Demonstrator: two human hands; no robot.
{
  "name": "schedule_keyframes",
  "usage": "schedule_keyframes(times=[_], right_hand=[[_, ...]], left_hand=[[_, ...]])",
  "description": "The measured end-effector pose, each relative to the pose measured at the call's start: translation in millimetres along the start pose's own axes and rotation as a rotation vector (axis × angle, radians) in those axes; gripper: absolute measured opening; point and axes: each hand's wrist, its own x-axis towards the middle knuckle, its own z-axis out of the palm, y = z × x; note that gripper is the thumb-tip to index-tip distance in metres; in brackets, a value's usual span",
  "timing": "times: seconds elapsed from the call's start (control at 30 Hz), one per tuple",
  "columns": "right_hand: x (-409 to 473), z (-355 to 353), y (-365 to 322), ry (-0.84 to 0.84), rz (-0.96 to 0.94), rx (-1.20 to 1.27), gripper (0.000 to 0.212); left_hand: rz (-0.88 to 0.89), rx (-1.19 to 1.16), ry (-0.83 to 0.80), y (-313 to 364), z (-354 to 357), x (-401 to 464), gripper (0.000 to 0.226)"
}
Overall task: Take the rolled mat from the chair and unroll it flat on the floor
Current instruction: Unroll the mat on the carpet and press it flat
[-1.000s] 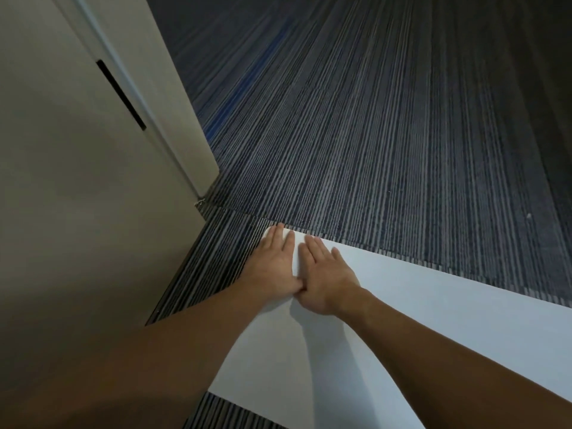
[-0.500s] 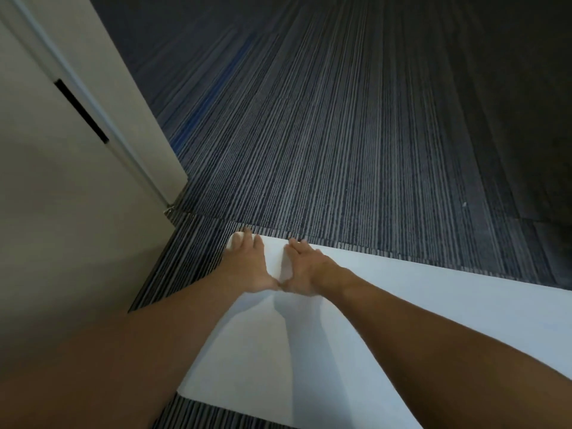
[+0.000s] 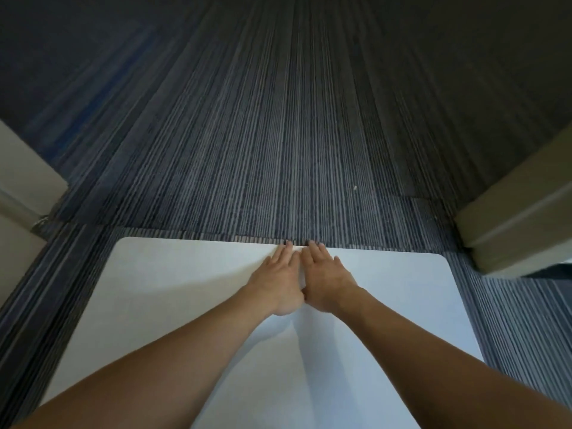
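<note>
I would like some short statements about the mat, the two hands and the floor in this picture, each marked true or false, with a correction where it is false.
1. The mat lies unrolled on the carpet. True.
2. The left hand grips a rolled end of the mat. False: its fingers are straight and press flat on the mat.
3. The right hand rests beside the left hand, near the far edge of the mat. True.
4. The hands are at the far left corner of the mat. False: they are near the middle of the far edge.
5. The carpet is plain red. False: it is dark with fine grey and blue stripes.
</note>
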Motion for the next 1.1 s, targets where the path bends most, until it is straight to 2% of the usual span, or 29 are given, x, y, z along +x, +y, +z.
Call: schedule_keyframes(times=[0.1,0.3,0.47,0.53,0.6,0.83,0.97,1.1], right_hand=[[-2,10,16,-0.034,-0.008,-0.054,0.078],[3,5,31,-0.053,-0.039,0.077,0.085],[-9,-27,44,-0.094,-0.052,0.187,0.069],[-24,-30,65,-0.025,0.025,0.238,0.065],[-42,-24,104,0.036,0.12,0.226,0.068],[-85,-5,228,0.011,0.264,0.07,0.082],[-85,-4,253,0.018,0.253,0.041,0.077],[-71,9,248,-0.017,0.252,0.002,0.067]], left_hand=[[-0.019,0.056,-0.004,15,14,7,0.088],[-0.017,0.047,0.013,18,8,11,0.084],[-0.09,0.101,-0.104,49,-29,15,0.054],[-0.058,0.141,-0.104,69,-27,26,0.06],[0.059,0.19,-0.039,101,-9,43,0.068],[0.225,0.131,0.04,214,40,81,0.072],[0.249,0.159,0.025,231,56,100,0.073],[0.272,0.162,0.072,229,72,106,0.079]])
